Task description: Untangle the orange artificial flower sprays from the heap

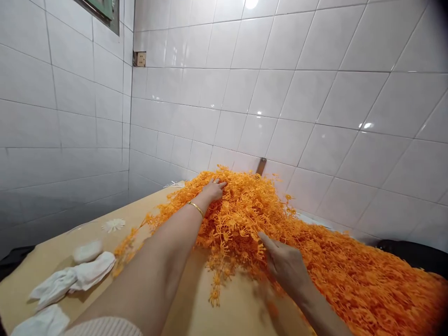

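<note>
A heap of orange artificial flower sprays (241,210), with thin stems and small spidery blossoms, lies on the tan tabletop. My left hand (214,190) reaches onto the top of the heap; it wears a ring, with a gold bangle on the wrist. Its visible fingers are spread over the sprays, their tips partly buried. Lower down on the near right side, my right hand (285,263) is closed at the sprays, its index finger lying along them. The thumb and other fingertips are hidden. Some sprays hang toward me between both hands.
More orange sprays (371,280) cover the right side. White cloth gloves (93,270) and a pale rounded object (87,252) lie at left, near a white flower-shaped piece (114,225). A brown strip (261,166) leans against the tiled wall (231,88). A black object (416,254) sits far right.
</note>
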The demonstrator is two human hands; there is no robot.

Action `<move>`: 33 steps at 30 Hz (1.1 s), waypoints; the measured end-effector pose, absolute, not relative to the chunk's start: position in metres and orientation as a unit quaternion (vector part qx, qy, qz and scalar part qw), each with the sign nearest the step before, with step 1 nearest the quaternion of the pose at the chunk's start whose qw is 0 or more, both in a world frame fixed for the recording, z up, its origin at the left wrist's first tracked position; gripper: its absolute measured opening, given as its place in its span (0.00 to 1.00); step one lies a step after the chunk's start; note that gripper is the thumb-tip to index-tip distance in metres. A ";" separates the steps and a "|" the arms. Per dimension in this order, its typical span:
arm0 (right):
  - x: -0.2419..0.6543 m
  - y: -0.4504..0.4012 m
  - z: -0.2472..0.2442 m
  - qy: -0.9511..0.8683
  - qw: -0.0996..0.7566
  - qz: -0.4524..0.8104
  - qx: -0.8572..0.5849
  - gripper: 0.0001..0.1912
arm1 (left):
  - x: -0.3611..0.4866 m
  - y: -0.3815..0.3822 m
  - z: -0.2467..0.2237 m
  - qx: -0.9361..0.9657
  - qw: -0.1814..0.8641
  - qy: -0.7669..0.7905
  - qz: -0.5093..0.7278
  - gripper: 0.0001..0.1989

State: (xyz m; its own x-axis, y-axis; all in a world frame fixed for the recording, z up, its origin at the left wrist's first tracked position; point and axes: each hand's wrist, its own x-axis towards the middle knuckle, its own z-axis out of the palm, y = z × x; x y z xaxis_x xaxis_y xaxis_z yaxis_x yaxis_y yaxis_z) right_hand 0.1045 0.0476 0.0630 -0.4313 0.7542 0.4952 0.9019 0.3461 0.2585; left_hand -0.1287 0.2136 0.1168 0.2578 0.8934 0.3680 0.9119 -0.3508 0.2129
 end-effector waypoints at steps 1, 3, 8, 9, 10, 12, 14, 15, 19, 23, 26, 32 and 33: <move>0.107 0.047 0.059 -0.809 0.144 -0.257 -0.508 0.24 | -0.130 0.216 0.116 -0.788 0.018 -0.575 -0.217 0.22; 0.112 0.046 0.054 -0.813 0.130 -0.264 -0.503 0.27 | -0.133 0.217 0.114 -0.782 0.009 -0.584 -0.218 0.23; 0.101 0.035 0.072 -0.803 0.034 -0.248 -0.541 0.25 | -0.131 0.203 0.105 -0.791 -0.009 -0.563 -0.240 0.24; 0.094 0.031 0.081 -0.802 0.017 -0.237 -0.547 0.25 | -0.131 0.199 0.103 -0.792 -0.012 -0.558 -0.247 0.24; 0.084 0.027 0.090 -0.805 0.013 -0.227 -0.548 0.25 | -0.130 0.195 0.101 -0.794 -0.017 -0.552 -0.253 0.25; 0.062 0.021 0.108 -0.814 0.045 -0.215 -0.537 0.22 | -0.129 0.188 0.100 -0.802 -0.026 -0.536 -0.262 0.26; 0.039 0.023 0.122 -0.817 0.123 -0.224 -0.516 0.13 | -0.128 0.181 0.100 -0.815 -0.034 -0.512 -0.270 0.27; 0.029 0.028 0.126 -0.815 0.167 -0.235 -0.502 0.10 | -0.127 0.178 0.101 -0.821 -0.036 -0.500 -0.275 0.27; 0.003 0.067 0.122 -0.806 0.226 -0.268 -0.477 0.15 | -0.126 0.167 0.106 -0.833 -0.034 -0.468 -0.294 0.23; 0.002 0.098 0.102 -0.777 0.181 -0.286 -0.530 0.28 | -0.132 0.157 0.111 -0.816 0.015 -0.474 -0.330 0.20; 0.012 0.099 0.094 -0.767 0.169 -0.299 -0.542 0.14 | -0.145 0.156 0.107 -0.762 0.116 -0.541 -0.336 0.27; 0.061 0.083 0.081 -0.756 0.150 -0.317 -0.553 0.08 | -0.174 0.172 0.094 -0.633 0.086 -0.709 -0.298 0.22; 0.070 0.081 0.079 -0.753 0.141 -0.314 -0.561 0.09 | -0.175 0.173 0.096 -0.630 0.083 -0.711 -0.301 0.18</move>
State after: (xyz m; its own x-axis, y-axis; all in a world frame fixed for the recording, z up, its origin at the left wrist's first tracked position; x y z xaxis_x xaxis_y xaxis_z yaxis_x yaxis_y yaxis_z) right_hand 0.0696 0.0809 0.0793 -0.3312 0.7559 0.5647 0.9332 0.1740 0.3145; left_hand -0.1751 0.1727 0.0957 -0.1921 0.8459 0.4975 0.9458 0.0244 0.3237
